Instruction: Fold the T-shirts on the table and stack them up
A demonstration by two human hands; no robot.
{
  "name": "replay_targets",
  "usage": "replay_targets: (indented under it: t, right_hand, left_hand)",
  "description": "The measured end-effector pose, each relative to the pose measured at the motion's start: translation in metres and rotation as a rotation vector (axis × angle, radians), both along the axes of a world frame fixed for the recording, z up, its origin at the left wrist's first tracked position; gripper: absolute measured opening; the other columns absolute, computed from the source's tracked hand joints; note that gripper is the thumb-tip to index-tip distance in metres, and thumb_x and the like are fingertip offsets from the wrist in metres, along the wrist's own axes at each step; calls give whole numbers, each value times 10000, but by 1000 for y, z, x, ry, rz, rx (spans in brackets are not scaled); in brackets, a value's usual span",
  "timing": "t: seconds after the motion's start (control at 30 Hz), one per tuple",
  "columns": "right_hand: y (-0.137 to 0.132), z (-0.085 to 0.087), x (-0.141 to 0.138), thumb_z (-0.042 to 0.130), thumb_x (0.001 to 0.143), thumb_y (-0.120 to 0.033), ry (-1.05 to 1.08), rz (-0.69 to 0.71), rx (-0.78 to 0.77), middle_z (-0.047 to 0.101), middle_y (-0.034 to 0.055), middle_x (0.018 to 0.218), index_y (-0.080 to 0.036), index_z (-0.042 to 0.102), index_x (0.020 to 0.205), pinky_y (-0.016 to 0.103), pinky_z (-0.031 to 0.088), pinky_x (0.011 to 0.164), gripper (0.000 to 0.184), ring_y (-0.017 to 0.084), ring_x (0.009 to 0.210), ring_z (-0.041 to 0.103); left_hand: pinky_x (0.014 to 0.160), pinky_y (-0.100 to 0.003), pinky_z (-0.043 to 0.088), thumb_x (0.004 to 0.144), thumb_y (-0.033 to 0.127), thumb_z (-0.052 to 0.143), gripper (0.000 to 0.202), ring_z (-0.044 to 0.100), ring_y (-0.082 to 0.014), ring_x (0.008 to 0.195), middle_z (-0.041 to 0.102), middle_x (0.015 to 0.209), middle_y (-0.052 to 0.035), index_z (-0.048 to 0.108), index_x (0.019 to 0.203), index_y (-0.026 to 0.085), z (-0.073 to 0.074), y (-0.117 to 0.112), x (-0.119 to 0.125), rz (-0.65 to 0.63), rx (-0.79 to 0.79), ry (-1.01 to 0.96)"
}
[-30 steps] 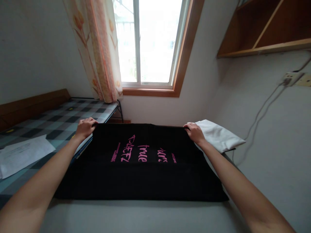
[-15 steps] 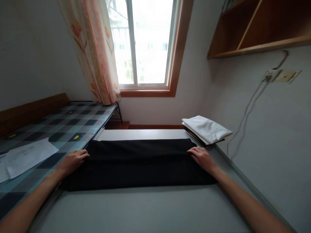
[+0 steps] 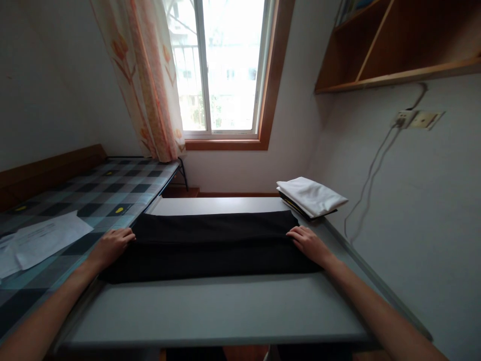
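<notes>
A black cloth (image 3: 210, 245), folded into a long strip, lies across the white table (image 3: 218, 313). A crease or fold line runs along its length. At its left end my left hand (image 3: 114, 245) is closed, fingers pinching the cloth. My right hand (image 3: 310, 244) is closed on the right end in the same way, thumb and fingers together at the fold. Both hands rest at about the same height, and the strip stretches flat between them. The fingertips are partly hidden against the dark fabric.
Folded white fabric (image 3: 311, 195) sits on dark folded items at the table's far right corner. On the left, a bed with a checked mattress (image 3: 139, 183) adjoins the table and carries paper sheets (image 3: 48, 243). A wall shelf (image 3: 398, 75) hangs right, above a socket with a cable (image 3: 370, 175).
My view has tilted slightly, so the table's near edge now shows. Both hands keep their hold at the cloth's ends, and the cloth looks nearly unchanged.
</notes>
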State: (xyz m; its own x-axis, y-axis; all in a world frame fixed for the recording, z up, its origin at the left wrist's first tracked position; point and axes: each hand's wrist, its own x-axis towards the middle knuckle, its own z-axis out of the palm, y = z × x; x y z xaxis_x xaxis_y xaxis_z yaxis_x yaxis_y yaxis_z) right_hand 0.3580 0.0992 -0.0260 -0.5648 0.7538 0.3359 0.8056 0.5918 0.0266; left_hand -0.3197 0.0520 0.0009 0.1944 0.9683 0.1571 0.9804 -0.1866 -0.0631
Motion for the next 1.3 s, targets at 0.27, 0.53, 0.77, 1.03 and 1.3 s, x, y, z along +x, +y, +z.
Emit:
replay_targets:
  t: [0.27,0.53,0.77,1.03,1.3]
  right_hand:
    - [5,21,-64,426,953,-348,162,-75,68,643,101,1161,-197,676,1109,392,373,978,331,240,1103,548]
    - [28,5,-221,249,963,-580,118,-3,-156,390,111,1500,-194,427,1437,436,272,1098,636,269,1386,321]
    - [32,-16,-190,162,936,-653,30,-46,-243,285,69,1553,-261,381,1464,429,197,1152,692,230,1438,226]
    - [46,-20,-66,211,937,-639,-41,-440,-306,251,51,1567,-311,298,1491,512,179,1148,651,259,1442,206]
    - [49,-31,-43,216,953,-589,33,-503,-287,271,47,1562,-286,350,1474,517,218,1138,617,241,1437,225]
  left_hand:
    - [982,-419,411,869,453,430,387,593,-271,1086,636,1195,-81,696,1053,239,16,14,58,-70,72,-53]
    - [1110,-472,289,963,481,299,533,317,-275,1399,419,1488,-89,454,1411,236,-32,65,212,-109,39,-163]
    - [1160,-467,183,940,576,306,595,209,-251,1447,281,1560,-21,348,1469,306,-54,63,219,-27,-53,-124]
    - [1120,-628,109,942,579,217,615,165,-299,1454,206,1583,-32,247,1501,325,-46,59,142,225,-156,-100]
    - [1104,-587,173,941,412,271,567,304,-310,1385,363,1515,-122,372,1459,206,-33,64,56,368,-37,93]
